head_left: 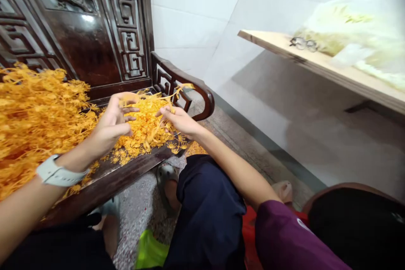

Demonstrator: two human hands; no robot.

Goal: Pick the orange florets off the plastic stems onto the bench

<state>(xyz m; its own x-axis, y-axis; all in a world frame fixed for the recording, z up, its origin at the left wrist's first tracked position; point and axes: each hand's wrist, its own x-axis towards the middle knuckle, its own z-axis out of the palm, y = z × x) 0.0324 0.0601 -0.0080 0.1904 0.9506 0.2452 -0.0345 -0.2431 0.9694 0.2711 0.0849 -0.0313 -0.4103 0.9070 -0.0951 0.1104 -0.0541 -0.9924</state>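
While the person sits low with dark-trousered knees (209, 215) and a purple sleeve (284, 240) at the bottom of the view, both bare arms reach forward to a dark carved wooden bench (133, 173). One white watch (57, 173) sits on the left wrist. The left hand (112, 124) hovers over the seat with fingers spread and loosely curled, not closed on anything that can be made out. The right hand (179, 120) is pinched together on a few orange strands (172, 97), which run up and away from the fingertips toward the bench's curved armrest (202, 97).

Between and under the two hands lies a small heap of orange plastic flower sprigs (144, 130), spread on the seat, with a few loose ones near its front edge. To the left a much larger pile (34, 118) of the same orange sprigs rises against the carved backrest (79, 29). So there are two heaps, far too tangled to count piece by piece.

To separate a sprig well, it seems best to keep the pinch near the stem base, steady the heap with the open hand, and draw gently so neighbours do not drag along.

Farther off, on the right, one pale wooden table (332, 69) carries one pair of glasses (303, 43) and a clear bag of pale greenish material (351, 29), blurred at this distance. White tiled wall (196, 17) stands behind.
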